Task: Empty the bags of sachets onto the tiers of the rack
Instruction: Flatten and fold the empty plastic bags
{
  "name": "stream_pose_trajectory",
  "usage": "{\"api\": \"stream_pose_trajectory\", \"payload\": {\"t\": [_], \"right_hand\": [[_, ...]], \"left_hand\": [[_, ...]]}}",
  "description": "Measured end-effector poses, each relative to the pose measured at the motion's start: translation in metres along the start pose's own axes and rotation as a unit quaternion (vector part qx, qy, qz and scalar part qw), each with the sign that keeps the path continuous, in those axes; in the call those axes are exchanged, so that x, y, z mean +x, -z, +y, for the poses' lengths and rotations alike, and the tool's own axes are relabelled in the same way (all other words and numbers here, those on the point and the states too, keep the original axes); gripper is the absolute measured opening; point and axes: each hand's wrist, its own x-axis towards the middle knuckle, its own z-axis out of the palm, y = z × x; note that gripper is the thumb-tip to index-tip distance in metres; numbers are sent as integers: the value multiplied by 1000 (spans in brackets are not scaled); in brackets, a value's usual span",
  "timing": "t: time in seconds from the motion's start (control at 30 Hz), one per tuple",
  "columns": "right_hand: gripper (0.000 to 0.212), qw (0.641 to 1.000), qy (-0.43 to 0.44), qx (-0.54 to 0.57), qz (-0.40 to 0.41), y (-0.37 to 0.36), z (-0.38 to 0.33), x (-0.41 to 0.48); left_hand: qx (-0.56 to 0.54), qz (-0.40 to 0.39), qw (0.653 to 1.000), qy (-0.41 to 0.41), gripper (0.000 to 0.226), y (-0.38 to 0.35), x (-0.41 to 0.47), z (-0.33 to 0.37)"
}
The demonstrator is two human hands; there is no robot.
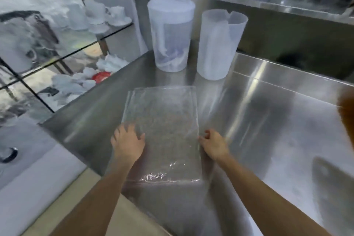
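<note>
A clear bag lies flat near the desk's front-left corner, apparently empty; no sachets show inside, though blur and glare make this uncertain. The left hand rests spread on the bag's left side, probably pinning it flat. The right hand pinches the bag's right edge with narrowed fingers, likely to smooth or lift it. Two jugs stand behind, toward the rear edge. Shelves at left hold blurred white crockery; the rack's tiers cannot be identified.
</note>
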Motion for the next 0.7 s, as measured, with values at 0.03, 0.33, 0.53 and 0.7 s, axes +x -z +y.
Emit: {"api": "stream_pose_trajectory", "payload": {"t": [0.03,0.33,0.53,0.7], "right_hand": [[30,1000,3,0,-10,-9,-5,1],[15,994,-47,43,-86,-19,-8,11],[20,969,-68,65,-230,42,28,5],[16,939,-163,200,-226,79,61,-1]], "left_hand": [[-8,-7,999,44,60,2,-1,-13],[-173,-105,966,164,63,12,10,-31],[-263,-223,928,139,19,8,3,-5],[-307,-316,890,116,18,5,-2,19]]}}
